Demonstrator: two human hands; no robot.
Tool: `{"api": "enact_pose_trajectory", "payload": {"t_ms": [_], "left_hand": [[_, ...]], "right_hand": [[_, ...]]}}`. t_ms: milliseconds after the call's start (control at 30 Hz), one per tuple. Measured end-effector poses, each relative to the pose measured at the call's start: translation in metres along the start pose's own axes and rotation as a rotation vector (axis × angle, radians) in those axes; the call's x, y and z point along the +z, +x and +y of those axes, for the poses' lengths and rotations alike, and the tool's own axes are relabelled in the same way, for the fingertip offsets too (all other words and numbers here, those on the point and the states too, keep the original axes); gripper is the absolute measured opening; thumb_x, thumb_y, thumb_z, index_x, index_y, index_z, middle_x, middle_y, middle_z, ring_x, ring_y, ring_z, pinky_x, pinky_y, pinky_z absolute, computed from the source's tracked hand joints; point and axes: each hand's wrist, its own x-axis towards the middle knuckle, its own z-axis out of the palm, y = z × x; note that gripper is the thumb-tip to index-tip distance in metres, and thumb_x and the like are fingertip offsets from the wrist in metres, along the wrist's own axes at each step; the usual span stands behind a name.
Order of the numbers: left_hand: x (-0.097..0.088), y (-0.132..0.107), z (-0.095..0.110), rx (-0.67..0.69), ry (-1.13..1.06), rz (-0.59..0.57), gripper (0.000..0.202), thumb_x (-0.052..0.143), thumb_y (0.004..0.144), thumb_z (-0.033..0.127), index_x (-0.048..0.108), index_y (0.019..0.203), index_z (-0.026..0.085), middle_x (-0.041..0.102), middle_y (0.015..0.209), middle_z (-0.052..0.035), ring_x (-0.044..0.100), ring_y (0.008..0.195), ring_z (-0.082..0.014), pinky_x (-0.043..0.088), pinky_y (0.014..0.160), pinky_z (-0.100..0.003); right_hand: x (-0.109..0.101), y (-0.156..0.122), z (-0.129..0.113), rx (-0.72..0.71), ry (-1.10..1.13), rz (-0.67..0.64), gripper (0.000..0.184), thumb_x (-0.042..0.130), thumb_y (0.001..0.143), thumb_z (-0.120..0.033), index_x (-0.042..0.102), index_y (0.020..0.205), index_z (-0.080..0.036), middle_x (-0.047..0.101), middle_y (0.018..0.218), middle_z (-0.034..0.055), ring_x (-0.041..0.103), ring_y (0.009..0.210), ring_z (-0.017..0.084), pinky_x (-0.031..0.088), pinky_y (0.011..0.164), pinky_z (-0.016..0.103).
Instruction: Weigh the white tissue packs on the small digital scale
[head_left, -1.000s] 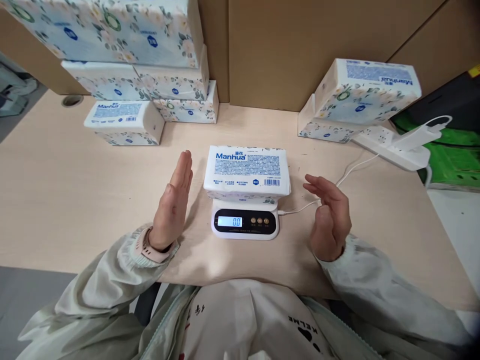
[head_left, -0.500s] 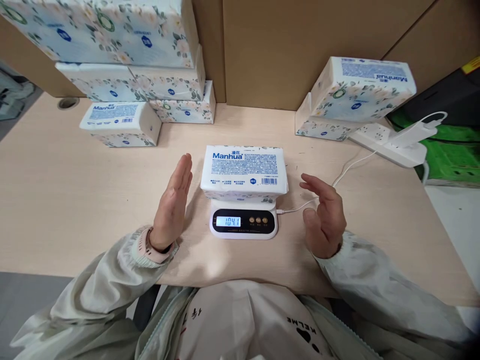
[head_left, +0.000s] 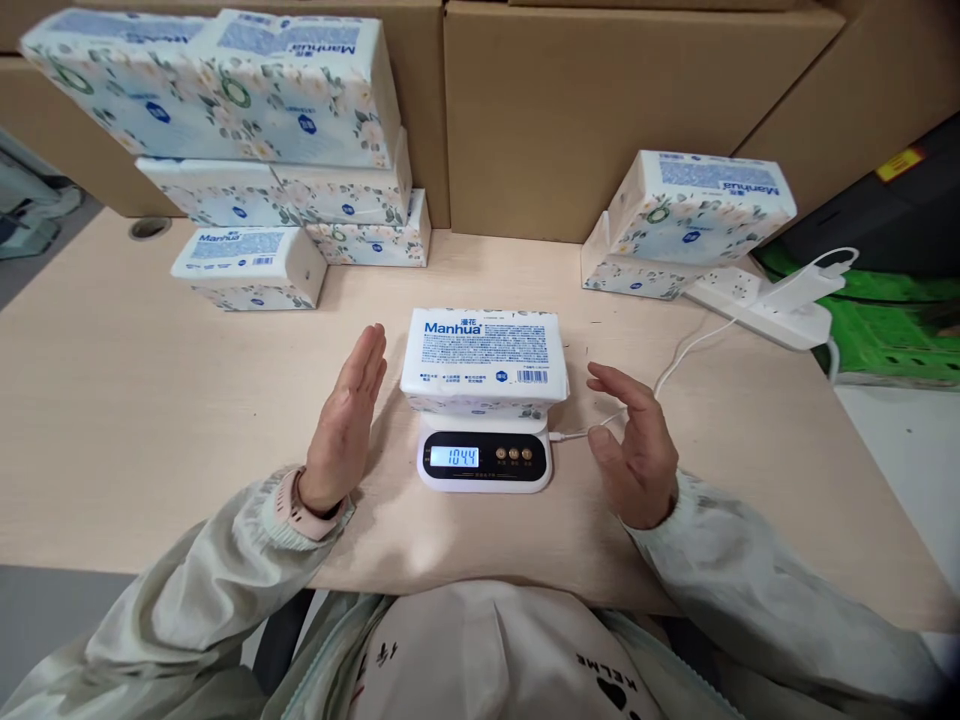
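A white Manhua tissue pack [head_left: 484, 358] lies flat on a small white digital scale [head_left: 484, 462] at the middle of the wooden table [head_left: 150, 400]. The scale's lit display reads 104.4. My left hand [head_left: 346, 425] stands edge-down just left of the pack, fingers straight and together, touching nothing. To the right of the scale, my right hand [head_left: 630, 440] hovers with its fingers loosely spread, empty, over a thin white cable [head_left: 675, 362].
Several tissue packs [head_left: 247, 140] are stacked at the back left, with one single pack [head_left: 247, 265] in front. Two more packs [head_left: 686, 220] lean at the back right beside a white power strip [head_left: 765, 305] with a charger. Cardboard boxes [head_left: 570, 110] line the back.
The scale reading went from 0.0 to 104.1 to 104.4. Both hands kept their places beside the pack; the view tilted slightly.
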Motion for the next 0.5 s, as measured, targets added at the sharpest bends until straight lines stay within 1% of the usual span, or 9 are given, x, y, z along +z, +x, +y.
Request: {"api": "enact_pose_trajectory", "payload": {"t_ms": [233,367,433,500], "left_hand": [[0.0008,-0.0002,0.0006,-0.009,0.004,0.005,0.062,0.050,0.105,0.067,0.057,0.159,0.037,0.036,0.177,0.0024,0.020,0.171,-0.0279,0.011,0.144,-0.048],[0.0004,-0.0002,0.0008,0.000,0.012,-0.003,0.062,0.049,0.106,0.067,0.056,0.160,0.037,0.035,0.177,0.0026,0.021,0.171,-0.0276,0.011,0.144,-0.048],[0.0008,-0.0003,0.0008,0.018,0.022,-0.005,0.060,0.049,0.106,0.065,0.056,0.159,0.037,0.037,0.177,0.0025,0.023,0.170,-0.0273,0.013,0.144,-0.047],[0.0022,-0.0005,0.0011,0.054,0.062,0.014,0.059,0.053,0.105,0.065,0.059,0.156,0.035,0.041,0.174,0.0002,0.029,0.168,-0.0284,0.020,0.143,-0.049]], "right_hand": [[0.0008,-0.0005,0.0006,0.002,0.005,-0.010,0.059,0.063,0.100,-0.029,0.052,0.158,-0.030,0.064,0.150,0.0132,0.064,0.135,0.033,0.053,0.114,0.061],[0.0010,0.0011,-0.0009,-0.004,-0.011,-0.014,0.058,0.064,0.100,-0.029,0.053,0.157,-0.029,0.065,0.148,0.0129,0.064,0.134,0.033,0.054,0.112,0.059],[0.0011,0.0025,-0.0024,-0.016,-0.024,-0.014,0.057,0.063,0.100,-0.029,0.054,0.156,-0.028,0.066,0.147,0.0131,0.065,0.132,0.032,0.055,0.111,0.057],[0.0010,0.0036,-0.0038,-0.026,-0.038,-0.019,0.056,0.062,0.100,-0.030,0.055,0.155,-0.027,0.067,0.145,0.0135,0.065,0.132,0.032,0.056,0.110,0.055]]}}
